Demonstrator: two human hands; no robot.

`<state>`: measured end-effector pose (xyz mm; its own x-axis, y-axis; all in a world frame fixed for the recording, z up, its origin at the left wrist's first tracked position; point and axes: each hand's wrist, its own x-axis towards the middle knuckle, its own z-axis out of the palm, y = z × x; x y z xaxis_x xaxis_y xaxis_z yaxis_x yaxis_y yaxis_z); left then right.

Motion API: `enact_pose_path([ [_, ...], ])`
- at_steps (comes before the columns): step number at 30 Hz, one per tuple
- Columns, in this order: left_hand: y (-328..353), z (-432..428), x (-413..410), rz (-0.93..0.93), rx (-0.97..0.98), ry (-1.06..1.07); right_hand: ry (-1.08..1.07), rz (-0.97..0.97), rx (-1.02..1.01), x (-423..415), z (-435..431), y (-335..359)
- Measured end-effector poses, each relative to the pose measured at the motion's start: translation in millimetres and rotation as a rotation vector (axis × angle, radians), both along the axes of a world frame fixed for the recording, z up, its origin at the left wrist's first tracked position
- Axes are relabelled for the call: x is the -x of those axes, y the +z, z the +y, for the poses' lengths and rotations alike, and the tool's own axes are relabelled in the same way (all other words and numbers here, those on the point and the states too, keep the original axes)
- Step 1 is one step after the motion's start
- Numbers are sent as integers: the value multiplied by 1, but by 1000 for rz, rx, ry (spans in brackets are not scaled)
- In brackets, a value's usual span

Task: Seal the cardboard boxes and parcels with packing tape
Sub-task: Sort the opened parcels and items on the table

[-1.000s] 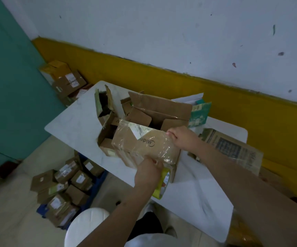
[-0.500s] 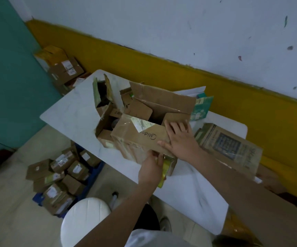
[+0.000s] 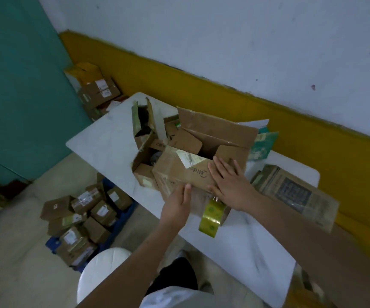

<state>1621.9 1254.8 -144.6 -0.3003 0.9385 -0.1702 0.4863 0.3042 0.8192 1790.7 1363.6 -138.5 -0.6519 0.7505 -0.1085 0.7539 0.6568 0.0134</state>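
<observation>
A brown cardboard box point(image 3: 179, 172) with a torn label stands at the near edge of the white table point(image 3: 104, 143). My right hand point(image 3: 230, 183) lies flat on its top near the right end, fingers spread straight. My left hand point(image 3: 177, 205) rests against the box's near side, fingers straight and pointing up to the top edge. A strip of yellow-green packing tape point(image 3: 210, 215) hangs down the box's near side just right of my left hand. Behind it a larger cardboard box point(image 3: 215, 132) stands with its flaps up.
A flattened printed carton point(image 3: 295, 196) lies at the table's right. A torn green-edged box point(image 3: 143, 121) stands at the back left. Several small parcels point(image 3: 86, 218) fill a blue crate on the floor, with a white stool point(image 3: 99, 276) near my legs. More boxes point(image 3: 97, 90) sit by the teal wall.
My right hand went from gripping the box's far corner to lying flat on its top. My left hand opened against the near side, and the tape strip now hangs in view.
</observation>
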Motion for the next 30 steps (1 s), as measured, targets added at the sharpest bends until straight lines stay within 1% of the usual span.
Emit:
enact_pose_path([
  [3, 0, 8, 45, 24, -62, 178, -18, 52, 5, 23, 7, 7],
  [8, -3, 36, 107, 86, -151, 363, 47, 161, -79, 94, 27, 19],
  [10, -6, 50, 126, 120, -159, 379, 92, 222, -76, 125, 41, 23],
  [12, -9, 69, 143, 120, -115, 353, 152, 265, -55, 154, 63, 26],
  [14, -17, 91, 154, 115, -32, 293, 170, 261, 40, 177, 92, 26],
  [16, -28, 114, 161, 133, 64, 181, 155, 147, 169, 192, 124, 19],
  [19, -47, 144, 162, 184, 150, -26, 92, -41, 247, 200, 157, 8],
  [21, -57, 161, 160, 227, 122, -121, 23, -104, 300, 201, 162, 14],
  [24, -62, 185, 152, 489, 37, -200, 14, -232, 335, 197, 163, 24],
  [25, -62, 192, 148, 520, 7, -195, 0, -266, 337, 194, 164, 27],
  [27, -56, 204, 137, 410, -26, -185, -16, -355, 375, 187, 166, 35],
  [29, -49, 216, 124, 227, 22, -190, -19, -433, 457, 182, 171, 40],
  [30, -51, 222, 119, 150, 83, -192, -41, -464, 504, 182, 176, 41],
])
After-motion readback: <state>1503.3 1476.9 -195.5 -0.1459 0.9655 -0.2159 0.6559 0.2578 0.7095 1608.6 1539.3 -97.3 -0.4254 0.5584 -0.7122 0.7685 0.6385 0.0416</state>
